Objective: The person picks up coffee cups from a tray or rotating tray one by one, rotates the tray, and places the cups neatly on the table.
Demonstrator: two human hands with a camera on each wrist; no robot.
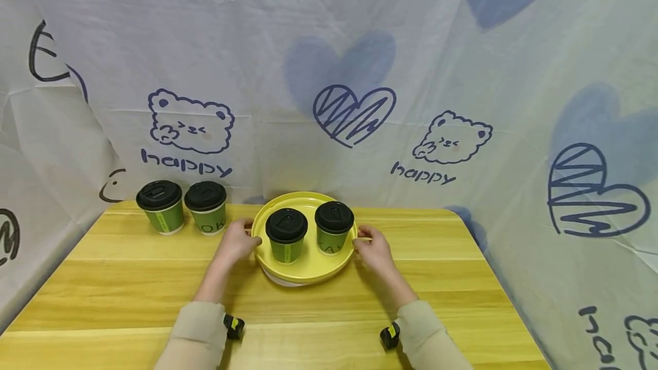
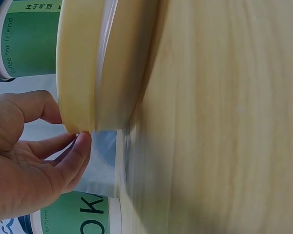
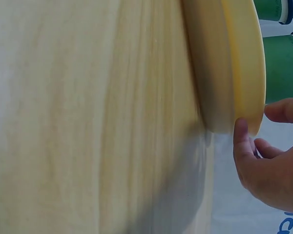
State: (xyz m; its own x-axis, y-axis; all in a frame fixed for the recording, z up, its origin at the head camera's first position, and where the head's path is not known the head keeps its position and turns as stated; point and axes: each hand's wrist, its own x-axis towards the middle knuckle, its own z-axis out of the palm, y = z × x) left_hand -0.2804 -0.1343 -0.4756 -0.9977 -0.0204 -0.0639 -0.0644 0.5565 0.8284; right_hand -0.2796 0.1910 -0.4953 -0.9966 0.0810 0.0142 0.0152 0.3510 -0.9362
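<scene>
A round yellow tray (image 1: 302,270) stands near the back of the wooden table on a paler round base (image 2: 118,92). Two green paper coffee cups with black lids, a left one (image 1: 287,250) and a right one (image 1: 333,240), stand upright on it. My left hand (image 1: 239,240) pinches the tray's left edge, thumb at the rim and fingertips against the side. Opposite it, my right hand (image 1: 374,249) holds the right edge between thumb and fingers. In the right wrist view, the tray's side (image 3: 248,63) shows between those fingertips.
Two more lidded green cups, an outer one (image 1: 167,218) and an inner one (image 1: 211,220), stand on the table (image 1: 308,324) left of my left hand. A white cloth (image 1: 277,101) with hearts and bears hangs right behind the table's back edge.
</scene>
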